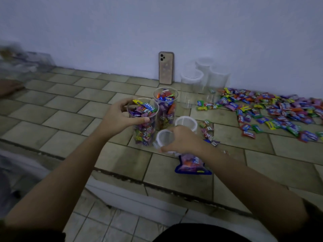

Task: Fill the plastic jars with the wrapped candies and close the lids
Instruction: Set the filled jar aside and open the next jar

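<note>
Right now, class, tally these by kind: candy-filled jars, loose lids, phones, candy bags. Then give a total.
Candy-filled jars: 2
Loose lids: 2
Phones: 1
Candy bags: 1
Total: 6

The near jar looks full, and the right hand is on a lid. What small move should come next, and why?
Probably the right hand should lift the lid it holds and set it over the near jar. That jar is filled with candies to its open rim, and the left hand grips it steady, so closing it seems due.
</note>
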